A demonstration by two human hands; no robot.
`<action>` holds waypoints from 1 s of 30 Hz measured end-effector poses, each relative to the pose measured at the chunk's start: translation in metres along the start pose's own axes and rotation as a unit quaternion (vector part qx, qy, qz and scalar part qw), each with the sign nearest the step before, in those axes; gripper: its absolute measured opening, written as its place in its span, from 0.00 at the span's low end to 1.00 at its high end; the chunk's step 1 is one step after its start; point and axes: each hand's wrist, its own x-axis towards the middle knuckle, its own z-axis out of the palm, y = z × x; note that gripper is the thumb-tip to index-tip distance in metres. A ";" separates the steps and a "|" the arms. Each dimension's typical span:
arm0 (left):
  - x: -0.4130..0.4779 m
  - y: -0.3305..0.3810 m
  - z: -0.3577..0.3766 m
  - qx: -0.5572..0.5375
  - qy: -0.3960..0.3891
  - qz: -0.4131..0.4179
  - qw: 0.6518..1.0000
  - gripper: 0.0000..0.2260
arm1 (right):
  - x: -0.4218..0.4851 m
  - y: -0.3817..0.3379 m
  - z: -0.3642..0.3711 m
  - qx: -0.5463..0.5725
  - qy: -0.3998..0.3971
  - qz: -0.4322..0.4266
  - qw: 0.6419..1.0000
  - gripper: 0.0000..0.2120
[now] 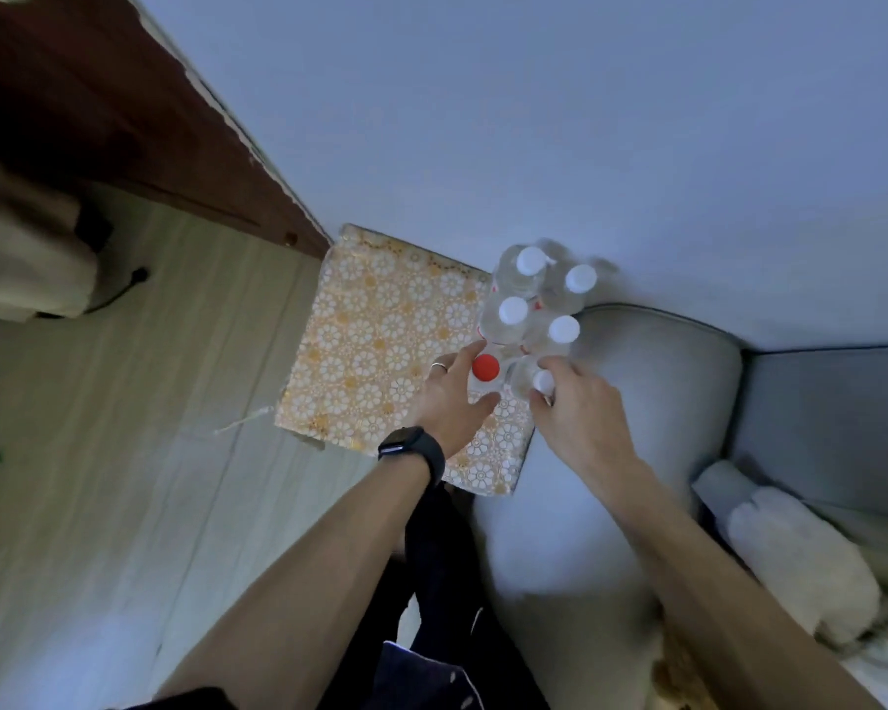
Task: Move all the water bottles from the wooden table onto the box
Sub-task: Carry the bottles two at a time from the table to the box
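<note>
A box (375,345) covered in orange paper with white flowers stands against the wall. Several clear water bottles with white caps (513,311) stand upright along its right side. In front of them is a bottle with a red cap (485,367), and my left hand (455,399), with a ring and a black watch, wraps around it. My right hand (580,409) grips a white-capped bottle (531,379) right beside the red-capped one, at the box's right edge.
A grey sofa arm (636,392) touches the box's right side, with a white fluffy cushion (800,561) further right. A dark wooden table (124,120) runs along the upper left. Light wood floor (139,453) lies left of the box, with a black cable on it.
</note>
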 end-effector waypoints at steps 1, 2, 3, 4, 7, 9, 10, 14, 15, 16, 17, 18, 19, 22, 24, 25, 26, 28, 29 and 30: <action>0.003 0.002 0.001 -0.001 0.008 0.007 1.000 0.26 | 0.000 0.000 0.002 0.006 0.004 -0.002 1.000 0.16; 0.005 0.004 0.002 0.001 0.016 0.015 1.000 0.24 | 0.001 -0.001 0.003 0.010 0.007 -0.001 1.000 0.16; 0.006 0.006 0.002 0.006 0.023 0.024 0.999 0.21 | 0.002 -0.001 0.003 0.015 0.009 0.000 1.000 0.16; 0.006 0.007 0.002 0.012 0.027 0.033 0.999 0.20 | 0.002 -0.001 0.003 0.020 0.012 0.002 1.000 0.16; 0.007 0.007 0.003 0.041 0.034 0.049 0.997 0.20 | 0.003 0.000 0.004 0.042 0.024 0.007 0.999 0.16; 0.008 0.007 0.007 0.064 0.035 0.056 0.996 0.20 | 0.002 0.002 0.006 0.055 0.029 0.010 0.998 0.16; 0.008 0.008 0.009 0.070 0.038 0.058 0.995 0.20 | 0.002 0.003 0.007 0.060 0.032 0.010 0.998 0.16; 0.009 0.009 0.015 0.043 0.063 0.051 0.996 0.19 | 0.002 0.004 0.011 0.068 0.042 0.005 0.997 0.16; 0.009 0.009 0.016 0.033 0.068 0.050 0.996 0.19 | 0.002 0.003 0.011 0.072 0.045 0.004 0.996 0.16; 0.010 0.009 0.015 0.021 0.076 0.050 0.996 0.19 | 0.004 0.003 0.011 0.078 0.047 0.003 0.996 0.16; 0.011 0.009 0.014 0.007 0.084 0.049 0.995 0.18 | 0.005 0.002 0.012 0.082 0.045 0.002 0.996 0.16; 0.012 0.008 0.013 -0.004 0.089 0.047 0.995 0.18 | 0.006 0.002 0.013 0.083 0.042 0.001 0.996 0.16; 0.014 0.007 0.011 -0.009 0.086 0.043 0.995 0.18 | 0.006 0.002 0.013 0.080 0.038 0.001 0.996 0.16; 0.015 0.003 0.003 -0.001 0.054 0.029 0.998 0.22 | 0.006 0.001 0.013 0.067 0.027 -0.006 0.997 0.18; 0.011 0.003 -0.005 0.011 0.025 0.010 1.000 0.26 | 0.004 0.002 0.009 0.061 0.014 -0.008 0.998 0.20; 0.007 0.004 -0.009 0.021 0.011 0.002 1.000 0.27 | 0.002 0.002 0.005 0.058 0.005 -0.004 0.998 0.21; 0.002 0.005 -0.014 0.035 0.000 -0.003 0.999 0.28 | 0.001 0.002 -0.001 0.057 -0.004 0.000 0.998 0.22; -0.011 0.006 -0.024 0.069 -0.015 -0.015 0.997 0.28 | -0.006 0.000 -0.013 0.054 -0.023 0.011 0.998 0.25; -0.021 0.007 -0.033 0.085 -0.022 -0.017 0.996 0.27 | -0.013 -0.004 -0.023 0.048 -0.031 0.017 0.998 0.26; -0.029 0.009 -0.039 0.099 -0.031 -0.018 0.994 0.26 | -0.017 -0.007 -0.029 0.043 -0.038 0.024 0.998 0.26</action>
